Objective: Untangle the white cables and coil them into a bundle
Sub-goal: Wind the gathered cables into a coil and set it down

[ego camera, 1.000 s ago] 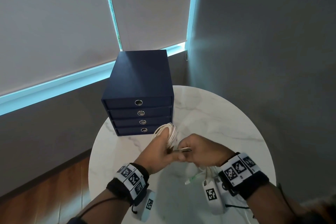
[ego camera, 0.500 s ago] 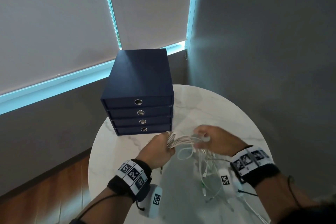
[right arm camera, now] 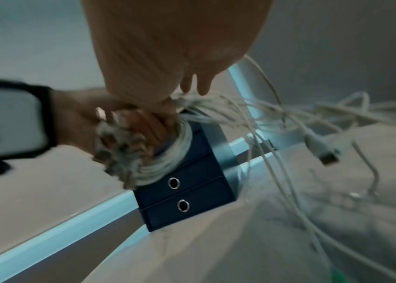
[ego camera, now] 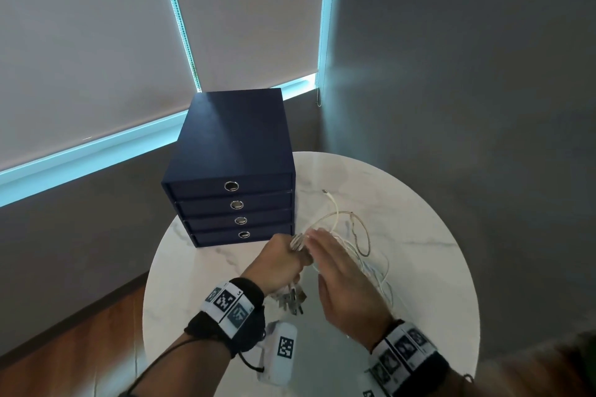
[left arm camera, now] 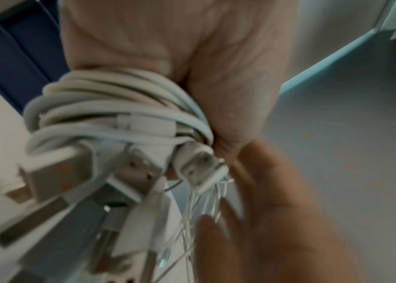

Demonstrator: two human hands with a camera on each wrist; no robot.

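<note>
My left hand (ego camera: 283,259) grips a coil of white cables (ego camera: 296,241) above the round marble table (ego camera: 429,271). In the left wrist view the coil (left arm camera: 119,107) wraps round the hand and several USB plugs (left arm camera: 138,172) hang below it. My right hand (ego camera: 329,256) lies right beside the coil with straight fingers, over loose strands; the view is blurred. Loose white strands (ego camera: 358,235) loop out to the right, one connector end (ego camera: 325,192) pointing toward the far side. The right wrist view shows the left hand (right arm camera: 119,122), the coil (right arm camera: 175,159) and trailing strands (right arm camera: 289,118).
A dark blue box with several drawers (ego camera: 232,151) stands at the table's far left, just behind my hands. Grey walls and window blinds surround the table. Wooden floor (ego camera: 80,348) shows at the lower left.
My right hand swung out to the right with strands, then came back beside the left hand. The loose strands now loop farther out to the right.
</note>
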